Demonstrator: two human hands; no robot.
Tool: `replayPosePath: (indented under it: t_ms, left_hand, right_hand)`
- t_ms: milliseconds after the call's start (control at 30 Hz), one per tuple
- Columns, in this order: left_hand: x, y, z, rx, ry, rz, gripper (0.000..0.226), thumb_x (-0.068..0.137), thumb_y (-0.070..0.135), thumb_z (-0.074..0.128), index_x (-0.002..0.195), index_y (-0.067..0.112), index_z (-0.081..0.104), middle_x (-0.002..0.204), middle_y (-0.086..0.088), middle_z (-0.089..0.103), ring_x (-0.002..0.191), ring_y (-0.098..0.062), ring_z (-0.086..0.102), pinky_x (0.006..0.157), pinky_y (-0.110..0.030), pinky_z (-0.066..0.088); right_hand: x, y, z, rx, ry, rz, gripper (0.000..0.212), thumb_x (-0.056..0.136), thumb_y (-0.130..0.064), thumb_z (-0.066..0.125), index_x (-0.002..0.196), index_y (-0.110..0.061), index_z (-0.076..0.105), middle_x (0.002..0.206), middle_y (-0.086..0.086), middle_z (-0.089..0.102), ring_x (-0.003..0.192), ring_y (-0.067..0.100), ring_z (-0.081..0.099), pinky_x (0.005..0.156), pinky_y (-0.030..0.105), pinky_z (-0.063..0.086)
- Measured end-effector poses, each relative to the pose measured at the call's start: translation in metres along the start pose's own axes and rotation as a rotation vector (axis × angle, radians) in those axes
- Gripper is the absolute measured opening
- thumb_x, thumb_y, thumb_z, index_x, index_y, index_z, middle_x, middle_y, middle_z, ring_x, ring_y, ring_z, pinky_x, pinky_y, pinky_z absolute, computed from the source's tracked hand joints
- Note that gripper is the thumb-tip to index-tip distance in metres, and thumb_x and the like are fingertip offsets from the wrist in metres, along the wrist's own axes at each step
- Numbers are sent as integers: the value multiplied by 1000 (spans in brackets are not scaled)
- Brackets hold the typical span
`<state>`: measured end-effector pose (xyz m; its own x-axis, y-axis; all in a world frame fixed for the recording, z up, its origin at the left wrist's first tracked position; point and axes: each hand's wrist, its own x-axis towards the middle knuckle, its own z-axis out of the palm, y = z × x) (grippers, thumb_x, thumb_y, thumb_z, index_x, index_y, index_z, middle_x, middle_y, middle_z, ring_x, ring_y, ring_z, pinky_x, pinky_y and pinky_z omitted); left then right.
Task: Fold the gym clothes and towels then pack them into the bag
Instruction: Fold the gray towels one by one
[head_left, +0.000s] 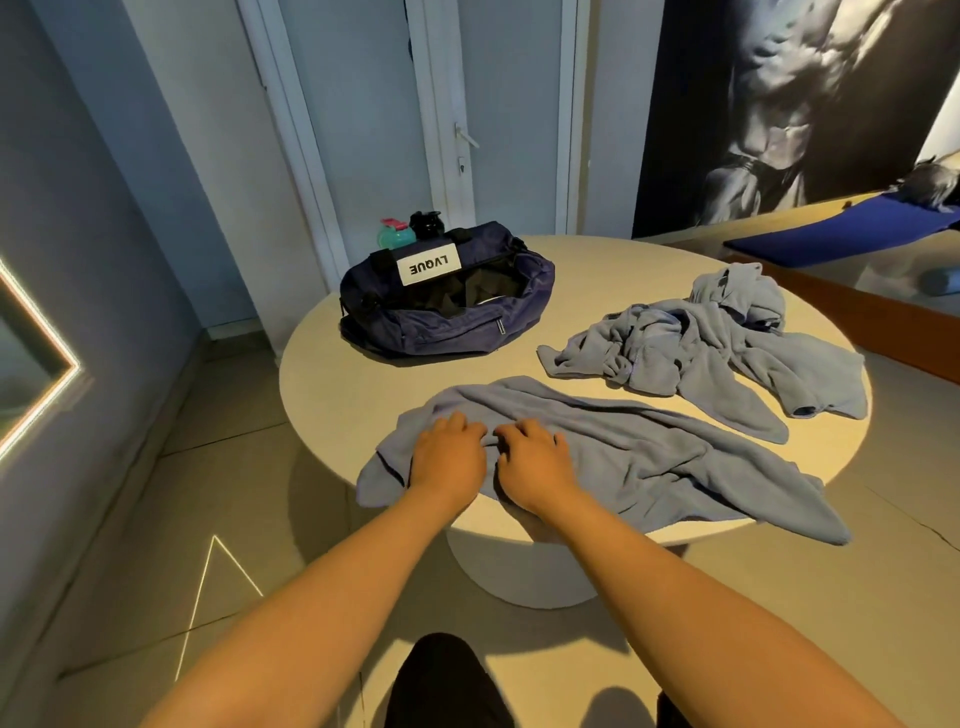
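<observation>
Your left hand (449, 457) and right hand (535, 463) sit close together, fingers curled into the blue towel (654, 457). It looks soft, light and floppy; grab its corners.

Teal bottle (395, 236) beside black bottle (427, 224) at round table's (363, 384) far edge.

A blue-grey fleece cloth (649, 457) is laid lengthwise, unfolded and creased, along the near edge of the round table (363, 384). Its left and right ends are draped over the rim. Near its left end the fabric is bunched under the curled fingers of the left hand (449, 452) and right hand (535, 462). A second blue-grey fleece garment (701, 353) is heaped, crumpled, at the far right. A navy duffel bag (441, 332) is placed at the far left, unzipped and gaping, with a white label (428, 266) on top.
</observation>
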<state>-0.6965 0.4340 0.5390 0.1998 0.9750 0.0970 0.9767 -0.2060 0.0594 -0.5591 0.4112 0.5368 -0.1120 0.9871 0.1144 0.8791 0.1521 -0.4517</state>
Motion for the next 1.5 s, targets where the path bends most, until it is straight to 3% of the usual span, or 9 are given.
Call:
replayPosePath:
  t_ms: [200,433,567,767,933,1067,1133,1300,1500]
  left_hand:
    - [-17,-20,1,-40,-162,-118,60,104,53,21,160,36,8,169,-5,-7,154,-33,-5,124,-49,-2]
    - [-23,-44,-20,-393,66,-24,27,97,37,49,118,31,66,122,1,58,113,-25,55,92,-44,48]
    - [-13,-54,-13,-218,167,-236,34,103,36,43,134,30,53,139,-2,51,124,-29,44,104,-42,34]
    - [7,-50,-7,-220,-14,-162,37,105,26,38,140,29,50,136,-10,52,123,-33,44,99,-41,37]
    - [28,-53,-16,-265,-64,-101,36,102,18,47,133,27,62,128,-15,53,122,-35,47,104,-46,41]
    - [42,-70,-25,28,150,-318,63,98,13,44,156,19,22,163,-11,13,149,-32,14,122,-55,0]
    - [43,-72,-23,22,239,-314,70,97,11,46,158,20,13,167,-10,-5,151,-34,5,121,-54,-1]
    - [14,-56,2,-140,208,-37,35,100,22,46,130,30,60,128,0,58,117,-27,50,94,-38,34]
    - [-8,-61,14,-72,21,-165,55,104,52,27,157,35,26,167,-1,17,153,-24,10,124,-48,-4]
  right_hand:
    - [19,-11,2,-26,-85,170,45,95,-35,43,139,-25,43,154,13,28,146,34,16,118,62,8]
    - [29,-21,2,-56,-7,86,39,103,-36,36,137,-23,49,137,11,53,129,34,43,111,60,23]
    - [29,-23,7,-69,20,41,29,100,-37,44,121,-24,58,110,8,64,109,33,56,98,49,32]
    - [34,-12,11,-56,-125,-89,67,93,-47,41,156,-41,16,153,-1,41,141,24,33,105,53,23]
    - [33,-7,19,-53,-41,-66,69,88,-56,34,155,-42,21,149,-2,46,138,21,37,111,57,21]
    - [30,-10,27,-148,-63,-54,68,97,-66,24,158,-40,9,163,2,24,151,23,19,117,59,9]
    - [32,-12,25,-204,-133,-27,73,95,-74,17,158,-42,0,168,2,6,155,22,2,118,61,1]
    - [41,-15,19,-223,-219,57,86,85,-87,15,158,-43,2,168,3,-8,154,21,-11,116,64,-6]
    - [38,-17,21,-211,-186,30,71,95,-69,21,159,-41,6,168,6,-6,154,24,-11,116,67,-9]
